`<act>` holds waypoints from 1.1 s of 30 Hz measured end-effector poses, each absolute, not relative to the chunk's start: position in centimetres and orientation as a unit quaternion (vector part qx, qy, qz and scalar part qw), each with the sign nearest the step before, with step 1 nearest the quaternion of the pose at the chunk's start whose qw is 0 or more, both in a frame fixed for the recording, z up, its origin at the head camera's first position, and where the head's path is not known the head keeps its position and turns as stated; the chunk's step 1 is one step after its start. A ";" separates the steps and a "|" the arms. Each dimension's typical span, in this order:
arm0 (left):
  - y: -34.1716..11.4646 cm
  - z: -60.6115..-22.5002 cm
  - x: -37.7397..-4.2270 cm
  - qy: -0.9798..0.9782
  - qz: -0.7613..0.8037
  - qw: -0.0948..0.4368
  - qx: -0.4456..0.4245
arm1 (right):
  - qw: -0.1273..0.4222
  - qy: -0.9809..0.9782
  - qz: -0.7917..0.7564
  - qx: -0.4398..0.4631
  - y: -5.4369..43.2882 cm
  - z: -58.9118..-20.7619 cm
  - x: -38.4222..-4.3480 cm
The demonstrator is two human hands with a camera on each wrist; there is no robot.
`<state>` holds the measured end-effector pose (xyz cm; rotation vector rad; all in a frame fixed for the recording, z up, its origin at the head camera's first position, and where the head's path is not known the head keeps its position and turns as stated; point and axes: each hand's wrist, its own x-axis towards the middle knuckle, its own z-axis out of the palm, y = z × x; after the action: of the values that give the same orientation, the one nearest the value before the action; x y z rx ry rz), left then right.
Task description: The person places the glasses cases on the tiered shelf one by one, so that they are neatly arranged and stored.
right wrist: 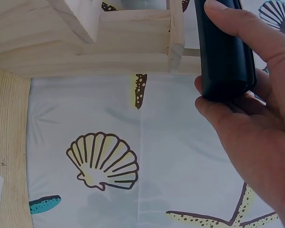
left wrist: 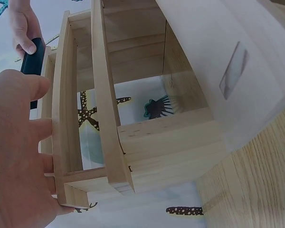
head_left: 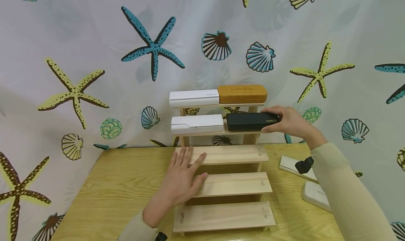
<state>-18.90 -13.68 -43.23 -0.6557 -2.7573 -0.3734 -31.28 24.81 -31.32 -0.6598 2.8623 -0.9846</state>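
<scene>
My right hand [head_left: 289, 121] grips the right end of a black glasses case [head_left: 246, 122], thumb and fingers around it. The case lies on the second tier from the top of a stepped wooden rack [head_left: 234, 154]. Beside it on that tier is a white glasses case [head_left: 197, 125] with a flap line. Above, another white case [head_left: 193, 98] and a tan case [head_left: 242, 94] sit end to end on the top tier. My left hand [head_left: 178, 179] rests, fingers spread, on the left part of the middle tier. In the right wrist view the black case [right wrist: 225, 52] shows its rounded end.
The rack stands on a wood-grain table [head_left: 126, 184] against a curtain [head_left: 95, 30] printed with starfish and shells. Right of the rack, partly behind my right sleeve, lie a flat white case [head_left: 289, 163] and a rounded white case [head_left: 316, 195].
</scene>
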 end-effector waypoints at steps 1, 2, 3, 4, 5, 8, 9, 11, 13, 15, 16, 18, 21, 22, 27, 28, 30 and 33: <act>-13.7 -43.2 -18.9 -0.955 -0.128 0.141 -0.227 | 0.022 0.923 -0.317 -0.214 24.8 -31.4 -31.4; -13.7 -43.3 -18.9 -0.955 -0.127 0.141 -0.227 | 0.022 0.924 -0.316 -0.215 24.8 -31.5 -31.5; -13.7 -43.3 -18.9 -0.955 -0.126 0.141 -0.227 | 0.023 0.924 -0.316 -0.215 24.7 -31.5 -31.5; -13.7 -43.3 -19.0 -0.956 -0.125 0.140 -0.227 | 0.024 0.924 -0.316 -0.214 24.7 -31.6 -31.6; -13.7 -43.4 -19.0 -0.956 -0.124 0.139 -0.226 | 0.026 0.924 -0.315 -0.213 24.7 -31.6 -31.7; -13.6 -43.4 -19.0 -0.956 -0.123 0.139 -0.226 | 0.029 0.925 -0.315 -0.210 24.5 -31.6 -31.7; -13.6 -43.4 -19.0 -0.956 -0.124 0.139 -0.226 | 0.030 0.925 -0.315 -0.211 24.5 -31.6 -31.8; -13.6 -43.3 -19.0 -0.956 -0.126 0.139 -0.226 | 0.031 0.924 -0.316 -0.212 24.3 -31.6 -31.8; -13.6 -43.3 -19.0 -0.956 -0.127 0.139 -0.226 | 0.032 0.923 -0.319 -0.213 24.2 -31.7 -31.8; -13.7 -43.2 -19.0 -0.956 -0.128 0.138 -0.226 | 0.031 0.922 -0.321 -0.215 24.1 -31.7 -31.9; -13.7 -43.2 -19.0 -0.956 -0.128 0.139 -0.226 | 0.031 0.921 -0.322 -0.215 24.0 -31.7 -31.9; -13.7 -43.2 -19.0 -0.955 -0.128 0.140 -0.226 | 0.031 0.921 -0.323 -0.216 24.0 -31.8 -32.0; -13.7 -43.2 -18.9 -0.955 -0.128 0.143 -0.228 | 0.033 0.921 -0.323 -0.218 23.9 -31.8 -32.1; -13.7 -43.2 -19.0 -0.955 -0.128 0.143 -0.228 | 0.034 0.920 -0.324 -0.218 23.9 -31.8 -32.1; -13.7 -43.2 -18.9 -0.956 -0.127 0.138 -0.227 | 0.040 0.919 -0.325 -0.217 23.8 -31.8 -32.2; -13.7 -43.2 -18.9 -0.956 -0.127 0.138 -0.227 | 0.040 0.920 -0.325 -0.216 23.7 -31.8 -32.2; -13.7 -43.2 -19.0 -0.956 -0.127 0.138 -0.228 | 0.041 0.920 -0.324 -0.216 23.7 -31.8 -32.2; -13.7 -43.2 -19.0 -0.956 -0.126 0.137 -0.228 | 0.043 0.920 -0.324 -0.217 23.6 -31.8 -32.2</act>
<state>-18.95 -13.67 -43.15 -0.6609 -2.7661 -0.3650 -32.25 23.60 -31.77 -0.6640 2.8131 -0.9920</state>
